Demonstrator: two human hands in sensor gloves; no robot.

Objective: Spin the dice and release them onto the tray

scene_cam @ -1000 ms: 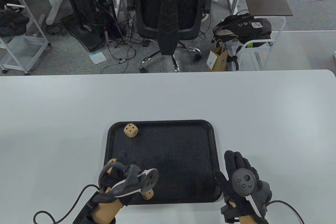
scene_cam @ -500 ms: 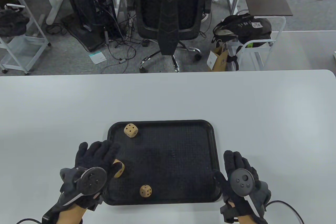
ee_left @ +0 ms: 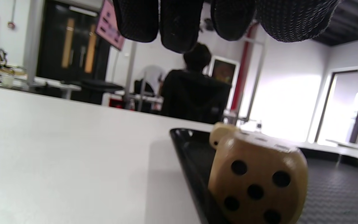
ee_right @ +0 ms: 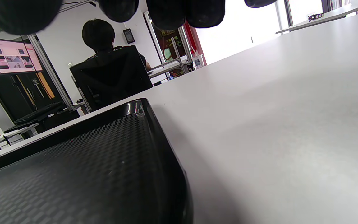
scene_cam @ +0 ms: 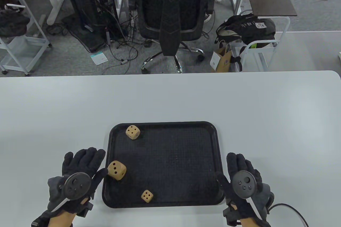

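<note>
Dice on the black tray (scene_cam: 218,141): largest die (scene_cam: 116,170) tight against the left rim, two pips up, just beside left hand (scene_cam: 77,173), flat on the table (scene_cam: 170,96) with fingers loose, gripping nothing. Right hand (scene_cam: 246,181) likewise spread, at the right rim. Small die (scene_cam: 146,196) near the front edge, another die (scene_cam: 133,132) in the far-left corner; middle and right of tray bare. All tan wood, dark pips.

Large die (ee_left: 256,180) blurred and cut off by the bottom edge in the left wrist view, far die (ee_left: 218,134) mostly hidden behind it, fingers (ee_right: 179,12) cropped by the top edge, tray (ee_right: 166,161) only partly framed.
</note>
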